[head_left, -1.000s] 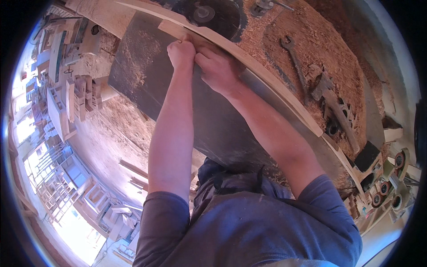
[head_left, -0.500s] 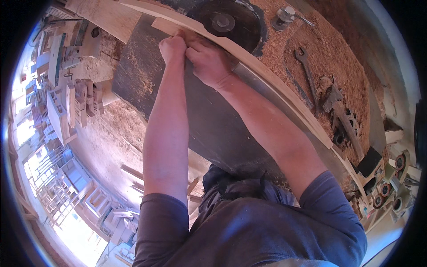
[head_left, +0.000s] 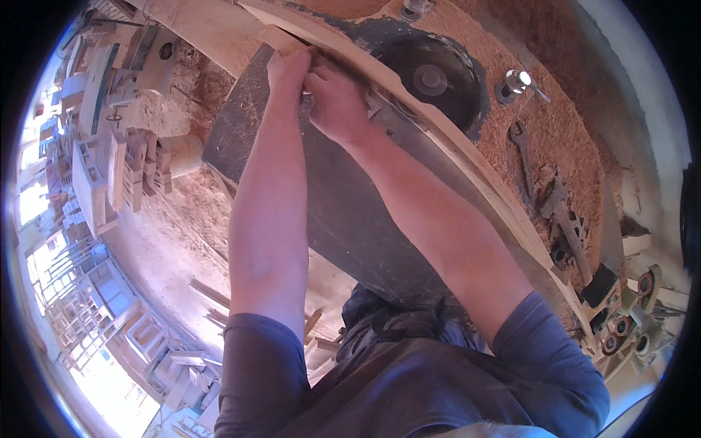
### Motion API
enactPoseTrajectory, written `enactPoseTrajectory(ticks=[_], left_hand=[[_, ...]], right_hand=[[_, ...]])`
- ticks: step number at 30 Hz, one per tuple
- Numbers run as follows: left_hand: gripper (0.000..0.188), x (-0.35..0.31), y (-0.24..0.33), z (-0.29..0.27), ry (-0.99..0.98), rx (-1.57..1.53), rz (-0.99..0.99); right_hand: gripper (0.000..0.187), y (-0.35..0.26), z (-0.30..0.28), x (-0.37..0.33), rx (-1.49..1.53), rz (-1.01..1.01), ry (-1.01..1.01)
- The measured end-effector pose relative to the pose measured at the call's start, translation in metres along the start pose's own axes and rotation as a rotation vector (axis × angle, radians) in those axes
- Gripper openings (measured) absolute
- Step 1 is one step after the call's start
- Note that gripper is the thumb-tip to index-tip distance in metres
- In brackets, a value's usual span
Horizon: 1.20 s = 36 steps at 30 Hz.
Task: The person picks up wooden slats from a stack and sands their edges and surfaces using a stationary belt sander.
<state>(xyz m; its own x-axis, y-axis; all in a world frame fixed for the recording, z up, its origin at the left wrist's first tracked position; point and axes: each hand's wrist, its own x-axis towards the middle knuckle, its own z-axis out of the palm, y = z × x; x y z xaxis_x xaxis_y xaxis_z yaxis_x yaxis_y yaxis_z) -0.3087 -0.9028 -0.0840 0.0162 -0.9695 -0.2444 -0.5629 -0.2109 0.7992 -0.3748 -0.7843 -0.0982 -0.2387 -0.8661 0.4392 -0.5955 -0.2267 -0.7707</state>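
Pale wood, a short block [head_left: 282, 39], is grasped in the left hand's [head_left: 287, 71] fingers at the dark surface's [head_left: 350, 212] far end; the right hand's [head_left: 337, 102] curl beside them, grip hidden. Beyond, past a long strip [head_left: 343, 47], a round recess [head_left: 461, 82] holds a hub [head_left: 430, 79].

This is a woodworking workshop: sawdust [head_left: 558, 150] lies thick across the surface [head_left: 358, 226] around a wrench [head_left: 523, 164] at two o'clock and a hammer [head_left: 572, 241] at three, with stacked wood pieces [head_left: 135, 164] between nine and ten and bare wooden frames [head_left: 146, 330] crowding eight o'clock.
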Motion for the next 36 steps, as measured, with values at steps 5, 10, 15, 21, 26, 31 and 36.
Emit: enactPoseTrajectory(ticks=[5,10,15,21,26,31,36], left_hand=[[0.059,0.005,-0.004,-0.012,-0.07,-0.114,-0.147],[0.035,-0.067,-0.045,-0.041,-0.138,-0.612,-0.204],[0.041,-0.177,-0.082,-0.079,-0.123,-1.074,-0.244],[0.057,-0.326,-0.109,-0.14,0.131,-1.489,-0.158],[0.053,-0.435,-0.144,-0.183,0.234,-1.605,-0.032],[0.051,-0.521,-0.197,-0.219,0.398,-1.64,0.013],[0.043,-0.598,-0.256,-0.244,0.543,-1.803,0.128]], right_hand=[[0.031,-0.077,-0.012,-0.077,-0.064,0.021,-0.105],[0.028,-0.136,-0.054,-0.236,0.123,0.036,-0.34],[0.021,-0.165,-0.119,-0.33,0.236,0.281,-0.698],[0.022,-0.185,-0.173,-0.362,0.126,0.231,-0.582],[0.019,-0.206,-0.194,-0.423,0.278,0.5,-0.533],[0.023,-0.238,-0.208,-0.477,0.304,0.482,-0.941],[0.046,-0.278,-0.193,-0.484,0.747,0.69,-1.107]])
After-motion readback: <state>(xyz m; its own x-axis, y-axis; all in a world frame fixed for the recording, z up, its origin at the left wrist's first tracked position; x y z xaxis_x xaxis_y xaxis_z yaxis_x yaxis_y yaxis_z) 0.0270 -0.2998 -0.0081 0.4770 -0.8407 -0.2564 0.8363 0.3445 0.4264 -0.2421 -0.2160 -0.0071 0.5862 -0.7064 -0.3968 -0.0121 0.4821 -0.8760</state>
